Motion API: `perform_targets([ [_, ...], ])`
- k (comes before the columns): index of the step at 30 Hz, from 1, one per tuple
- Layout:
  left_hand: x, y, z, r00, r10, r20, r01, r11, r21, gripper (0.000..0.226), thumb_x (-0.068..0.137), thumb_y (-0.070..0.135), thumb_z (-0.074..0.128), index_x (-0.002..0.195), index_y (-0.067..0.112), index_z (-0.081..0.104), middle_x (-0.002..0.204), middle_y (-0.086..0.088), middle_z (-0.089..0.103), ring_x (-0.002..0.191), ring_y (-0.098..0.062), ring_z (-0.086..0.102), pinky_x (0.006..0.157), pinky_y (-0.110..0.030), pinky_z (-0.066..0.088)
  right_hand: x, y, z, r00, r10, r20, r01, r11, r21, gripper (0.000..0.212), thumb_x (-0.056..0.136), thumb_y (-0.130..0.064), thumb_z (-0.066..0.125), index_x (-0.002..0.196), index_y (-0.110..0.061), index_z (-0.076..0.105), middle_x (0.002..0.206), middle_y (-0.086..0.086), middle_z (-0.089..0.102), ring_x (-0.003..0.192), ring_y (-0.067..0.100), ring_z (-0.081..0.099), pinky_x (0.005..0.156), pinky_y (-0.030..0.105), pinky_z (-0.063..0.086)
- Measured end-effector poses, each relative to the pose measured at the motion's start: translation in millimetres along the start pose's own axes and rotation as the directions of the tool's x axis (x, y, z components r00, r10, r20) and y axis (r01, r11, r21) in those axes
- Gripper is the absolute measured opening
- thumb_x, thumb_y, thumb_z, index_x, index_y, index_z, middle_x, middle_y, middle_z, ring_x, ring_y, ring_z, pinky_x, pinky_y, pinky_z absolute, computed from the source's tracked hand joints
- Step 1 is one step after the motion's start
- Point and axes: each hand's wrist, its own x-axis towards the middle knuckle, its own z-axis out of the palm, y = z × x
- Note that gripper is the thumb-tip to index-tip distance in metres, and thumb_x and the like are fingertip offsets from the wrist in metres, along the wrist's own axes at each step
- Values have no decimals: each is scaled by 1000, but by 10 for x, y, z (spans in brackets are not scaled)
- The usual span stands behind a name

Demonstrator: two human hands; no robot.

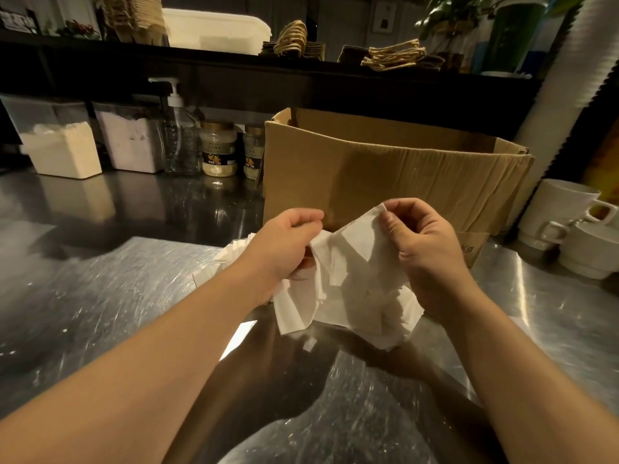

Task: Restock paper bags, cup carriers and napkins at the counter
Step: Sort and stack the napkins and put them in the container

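White napkins (348, 289) bunched mid-frame, before the cardboard box (385, 175).
My left hand (284, 246) and right hand (422, 249) pinch them, probably separating layers for stacking.

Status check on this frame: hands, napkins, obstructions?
Left hand and right hand both pinching white napkins above steel counter. Open cardboard box directly behind. Nothing blocking.

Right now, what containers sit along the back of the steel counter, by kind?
Clear powder bins: 2
Pump bottle: 1
Labelled jars: 2
Cardboard box: 1
White mugs, as far as visible: 2
Total: 8
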Motion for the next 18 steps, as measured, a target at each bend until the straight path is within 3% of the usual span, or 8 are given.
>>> perform_targets([
  [3,-20,41,-15,987,157,18,-157,987,-16,30,108,41,43,118,34,71,111,13,67,104,-6,61,76,-17,49,2,-8,-6,1000,23,7,-23,1000,14,7,96,-21,68,100,-22,72,94,-3,72,89,13,67,63,18,53],
  [5,-62,69,-26,975,179,128,-179,984,-12,29,106,40,48,116,28,72,105,10,69,100,-10,63,70,-12,50,-6,-17,-6,999,19,43,-20,999,32,5,95,-21,68,98,-23,72,95,-2,73,91,16,68,67,22,55],
  [9,-88,30,-45,945,112,307,-177,965,192,20,90,39,75,109,38,71,95,16,73,96,-16,68,84,-33,56,-32,-10,32,995,-1,104,-2,999,38,5,95,-21,69,97,-24,72,97,-1,73,94,16,68,68,20,55],
  [12,-84,12,-29,949,75,307,-152,960,234,16,88,41,76,102,34,75,93,14,76,94,-16,71,90,-41,58,-42,0,40,990,-15,142,6,998,61,5,94,-22,69,97,-26,71,96,-4,73,92,13,68,68,21,55],
  [15,-74,-7,-26,960,101,262,-167,955,245,10,91,40,72,100,36,75,89,17,76,90,-13,70,85,-36,58,-59,-6,43,978,-49,205,45,999,24,12,90,-26,73,101,-25,72,99,-4,74,93,14,69,72,27,60],
  [18,-71,-7,-26,961,97,260,-166,953,254,13,90,42,72,100,34,76,88,16,76,87,-11,71,79,-32,56,-60,6,59,983,-102,154,102,995,5,7,91,-17,73,96,-22,75,93,-7,74,92,11,69,72,27,60],
])
